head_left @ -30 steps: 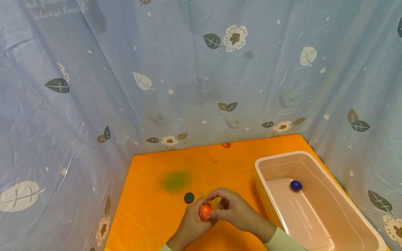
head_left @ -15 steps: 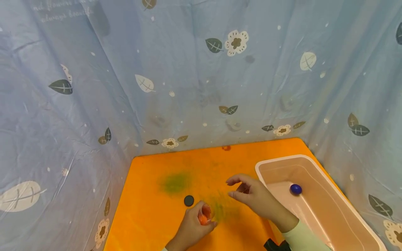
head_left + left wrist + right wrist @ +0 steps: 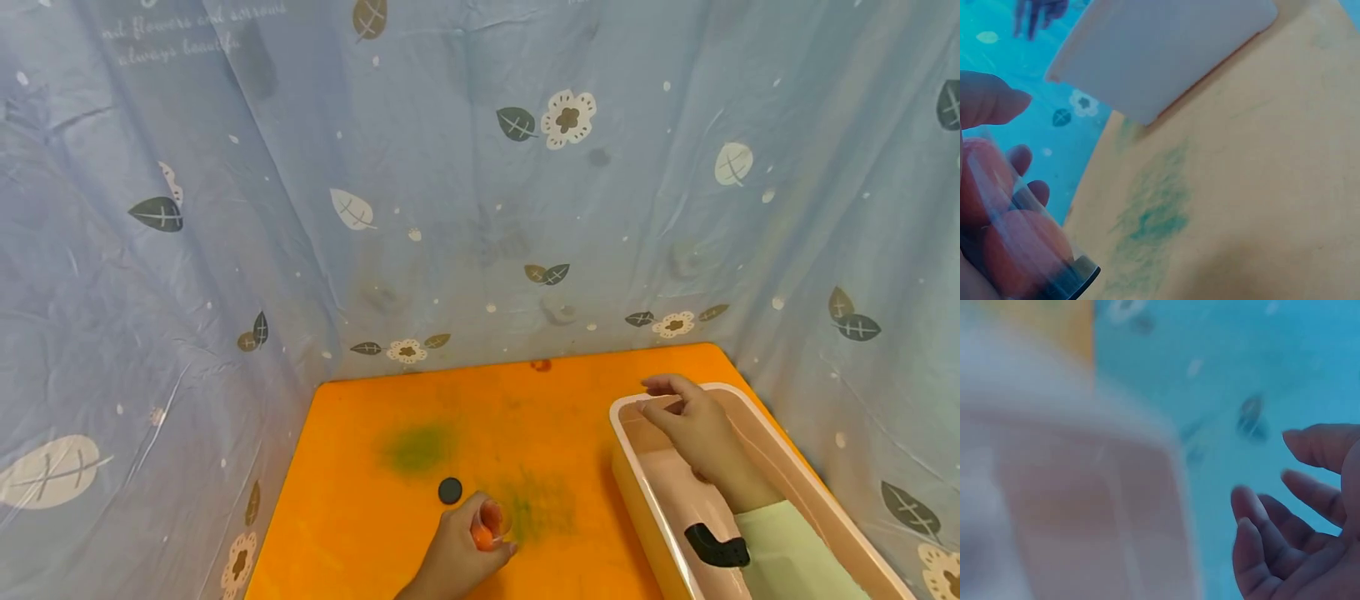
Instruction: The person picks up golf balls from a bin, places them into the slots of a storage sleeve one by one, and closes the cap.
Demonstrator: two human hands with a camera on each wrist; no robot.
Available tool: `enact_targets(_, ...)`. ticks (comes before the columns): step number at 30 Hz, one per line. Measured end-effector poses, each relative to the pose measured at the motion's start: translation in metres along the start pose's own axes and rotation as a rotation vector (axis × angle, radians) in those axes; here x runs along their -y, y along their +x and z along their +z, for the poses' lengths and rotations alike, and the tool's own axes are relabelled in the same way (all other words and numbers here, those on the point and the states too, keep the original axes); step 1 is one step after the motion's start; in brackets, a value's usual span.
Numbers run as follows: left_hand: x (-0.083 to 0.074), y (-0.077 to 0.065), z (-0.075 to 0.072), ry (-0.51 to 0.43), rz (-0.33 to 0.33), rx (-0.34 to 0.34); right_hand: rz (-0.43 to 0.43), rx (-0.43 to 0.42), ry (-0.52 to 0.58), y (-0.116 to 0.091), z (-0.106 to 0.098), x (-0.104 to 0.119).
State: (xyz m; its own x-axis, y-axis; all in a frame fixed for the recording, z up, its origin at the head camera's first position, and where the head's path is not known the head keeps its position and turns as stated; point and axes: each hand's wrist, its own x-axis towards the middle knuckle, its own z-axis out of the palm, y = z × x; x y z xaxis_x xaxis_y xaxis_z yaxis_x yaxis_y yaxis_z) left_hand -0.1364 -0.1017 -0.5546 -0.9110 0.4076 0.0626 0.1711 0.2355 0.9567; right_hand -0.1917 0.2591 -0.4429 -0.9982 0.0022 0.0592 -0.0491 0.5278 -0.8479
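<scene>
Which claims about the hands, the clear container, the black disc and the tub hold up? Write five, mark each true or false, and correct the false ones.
1. The left hand holds a clear container. True.
2. In the head view, the right hand overlaps the pink tub. True.
3. The right hand grips an orange ball. False: the ball is in the clear container.
4. The black disc lies inside the tub. False: it lies on the orange table.
5. The curtain has leaf prints. True.

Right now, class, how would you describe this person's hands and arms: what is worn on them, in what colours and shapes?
The left hand and right hand are ungloved, with no rings visible. The right arm wears a plain, pale yellow-green sleeve reaching towards the wrist. Beside its cuff shows a bent black piece, perhaps a camera mount. No left sleeve shows.
</scene>
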Motion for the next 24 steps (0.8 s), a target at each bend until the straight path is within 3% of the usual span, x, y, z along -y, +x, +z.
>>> enact_targets(3,0.0,-0.001,-0.001,0.003,0.017,0.003,0.02,-0.064,-0.104,0.005,-0.007,-0.025)
enact_targets(7,0.003,-0.002,-0.001,0.004,0.022,0.012,-0.025,-0.123,-0.204,0.008,-0.013,-0.052)
enact_targets(13,0.003,-0.002,0.0,0.012,0.021,-0.004,0.002,-0.144,-0.177,0.01,-0.019,-0.07)
enact_targets(18,0.003,-0.001,0.0,0.0,0.013,-0.006,0.042,-0.101,-0.194,0.012,-0.021,-0.083)
enact_targets(24,0.004,-0.001,0.0,0.001,-0.004,-0.003,0.189,-0.01,-0.165,0.009,-0.019,-0.105)
